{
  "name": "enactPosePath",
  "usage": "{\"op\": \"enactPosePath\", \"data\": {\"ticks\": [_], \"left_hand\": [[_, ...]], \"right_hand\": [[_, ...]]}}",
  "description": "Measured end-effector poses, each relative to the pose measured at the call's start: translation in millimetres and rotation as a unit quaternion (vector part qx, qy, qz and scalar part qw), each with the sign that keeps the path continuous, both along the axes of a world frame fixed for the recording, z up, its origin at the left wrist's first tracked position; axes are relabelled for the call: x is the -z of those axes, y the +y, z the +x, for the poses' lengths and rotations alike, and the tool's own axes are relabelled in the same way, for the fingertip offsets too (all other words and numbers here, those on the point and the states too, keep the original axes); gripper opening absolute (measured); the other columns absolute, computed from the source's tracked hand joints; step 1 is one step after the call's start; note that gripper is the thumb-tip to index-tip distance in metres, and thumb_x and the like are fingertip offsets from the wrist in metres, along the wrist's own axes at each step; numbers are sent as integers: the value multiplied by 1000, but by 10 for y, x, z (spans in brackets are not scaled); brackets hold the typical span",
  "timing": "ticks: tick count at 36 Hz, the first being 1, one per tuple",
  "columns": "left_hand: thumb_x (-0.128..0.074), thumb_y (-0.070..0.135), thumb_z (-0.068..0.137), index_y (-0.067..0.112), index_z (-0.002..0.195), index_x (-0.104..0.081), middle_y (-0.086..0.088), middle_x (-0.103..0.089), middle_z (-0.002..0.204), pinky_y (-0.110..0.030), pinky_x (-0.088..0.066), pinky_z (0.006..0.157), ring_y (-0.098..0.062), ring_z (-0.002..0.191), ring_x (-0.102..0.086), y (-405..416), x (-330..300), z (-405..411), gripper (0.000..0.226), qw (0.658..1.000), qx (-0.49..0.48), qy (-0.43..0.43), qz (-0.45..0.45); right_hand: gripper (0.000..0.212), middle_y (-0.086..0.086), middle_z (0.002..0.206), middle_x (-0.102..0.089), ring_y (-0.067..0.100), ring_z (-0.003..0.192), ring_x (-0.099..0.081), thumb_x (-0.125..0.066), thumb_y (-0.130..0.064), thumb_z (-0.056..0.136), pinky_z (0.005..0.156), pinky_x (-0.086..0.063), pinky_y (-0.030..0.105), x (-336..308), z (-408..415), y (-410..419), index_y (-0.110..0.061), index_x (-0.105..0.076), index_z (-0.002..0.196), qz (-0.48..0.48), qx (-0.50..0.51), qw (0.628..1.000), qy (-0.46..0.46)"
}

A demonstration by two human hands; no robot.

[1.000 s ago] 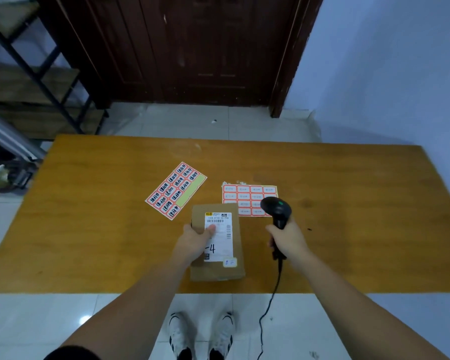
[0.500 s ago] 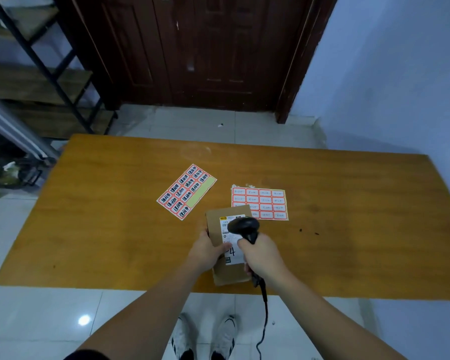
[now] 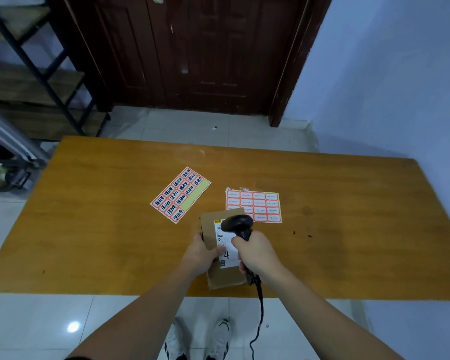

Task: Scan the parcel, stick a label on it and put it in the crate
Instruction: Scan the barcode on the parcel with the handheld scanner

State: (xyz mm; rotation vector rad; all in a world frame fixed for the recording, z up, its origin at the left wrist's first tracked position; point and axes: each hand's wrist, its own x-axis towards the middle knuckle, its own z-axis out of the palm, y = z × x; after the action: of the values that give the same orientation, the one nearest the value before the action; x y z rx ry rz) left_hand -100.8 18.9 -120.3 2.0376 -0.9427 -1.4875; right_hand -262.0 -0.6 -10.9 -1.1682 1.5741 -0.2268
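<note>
A flat brown cardboard parcel (image 3: 210, 229) with a white shipping slip lies near the front edge of the wooden table (image 3: 89, 229). My left hand (image 3: 199, 254) grips its left side, thumb on the slip. My right hand (image 3: 256, 252) holds a black handheld scanner (image 3: 236, 223) by the handle, its head hovering over the top of the slip and hiding part of it. The scanner's cable hangs down past the table edge. Two sheets of red-bordered labels lie beyond the parcel: a written one (image 3: 180, 194) to the left, a paler one (image 3: 253, 206) to the right. No crate is in view.
A dark wooden door (image 3: 192, 53) stands behind the table. Metal-framed shelves (image 3: 31, 74) are at the far left, a blue wall at the right. My white shoes (image 3: 198, 341) show on the tiled floor below the table edge.
My right hand carried the scanner leftward from beside the parcel to above its slip. The left hand shifted from the parcel's top to its left side, and the parcel turned slightly.
</note>
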Motion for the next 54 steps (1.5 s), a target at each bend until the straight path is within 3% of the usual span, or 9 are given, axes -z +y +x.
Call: {"op": "enactPosePath", "data": {"ticks": [3, 8, 19, 25, 32, 42, 46, 52, 54], "left_hand": [[-83, 40, 84, 24, 146, -38, 0, -67, 135, -27, -54, 72, -17, 100, -65, -3, -9, 1, 78, 1000, 2, -5, 4], [-83, 41, 83, 23, 146, -38, -1, -66, 137, -37, -58, 85, -22, 111, -67, -1, 2, -12, 79, 1000, -1, -14, 19], [-83, 43, 83, 23, 149, -37, -1, -62, 142, -42, -57, 95, -25, 121, -65, -9, 4, -16, 83, 1000, -1, -15, 24], [-81, 49, 82, 19, 150, -35, -5, -61, 140, -41, -58, 92, -26, 118, -63, -2, -6, -14, 87, 999, 18, -39, 23], [-83, 45, 82, 24, 148, -37, -1, -61, 144, -42, -56, 95, -25, 123, -64, -10, -11, -23, 83, 999, 1, -24, 25], [-83, 45, 82, 24, 150, -36, -2, -61, 144, -41, -56, 94, -25, 123, -63, -9, -36, -24, 86, 999, -2, -18, 29], [-83, 44, 82, 24, 151, -35, -1, -61, 144, -41, -57, 93, -25, 124, -63, -10, -54, -20, 85, 999, 0, -17, 30], [-84, 39, 83, 25, 148, -38, 1, -63, 141, -38, -59, 89, -21, 119, -65, 4, -85, -27, 81, 1000, -7, -5, 24], [-84, 39, 83, 25, 147, -38, 2, -63, 141, -35, -59, 84, -18, 112, -66, 6, -98, -26, 80, 1000, -5, -6, 19]], "right_hand": [[11, 4, 61, -58, 14, 43, -59, -56, -23, 95, 50, -53, 29, 8, 0, -7, -14, -59, 88, 2, 7, 1000, 1], [12, 4, 59, -58, 16, 46, -61, -56, -24, 94, 52, -55, 30, -4, -12, -8, -13, -61, 93, 8, 13, 1000, -3], [16, 6, 64, -58, 18, 48, -60, -59, -25, 95, 54, -55, 33, -54, -50, -23, -10, -63, 98, 30, 20, 999, -26], [22, 8, 66, -59, 19, 50, -61, -58, -27, 97, 56, -54, 31, -88, -65, -14, -7, -63, 100, 39, 15, 999, -28], [22, 8, 61, -57, 19, 45, -58, -57, -26, 97, 57, -52, 35, -117, -89, 1, -7, -62, 87, 29, 16, 999, -30], [22, 7, 63, -58, 16, 45, -58, -56, -27, 98, 54, -52, 31, -118, -102, 14, -9, -63, 88, 32, 14, 999, -28], [14, 7, 64, -59, 16, 42, -59, -58, -23, 97, 47, -51, 27, -131, -152, -35, -9, -60, 98, 21, 9, 999, -35], [5, 7, 57, -64, 20, 46, -64, -62, -20, 98, 49, -55, 32, -94, -570, -287, -15, -60, 98, -34, 105, 993, -32], [4, 8, 65, -66, 21, 51, -67, -65, -21, 99, 52, -58, 34, -41, -733, -365, -21, -61, 99, -37, 140, 989, -32]]}}
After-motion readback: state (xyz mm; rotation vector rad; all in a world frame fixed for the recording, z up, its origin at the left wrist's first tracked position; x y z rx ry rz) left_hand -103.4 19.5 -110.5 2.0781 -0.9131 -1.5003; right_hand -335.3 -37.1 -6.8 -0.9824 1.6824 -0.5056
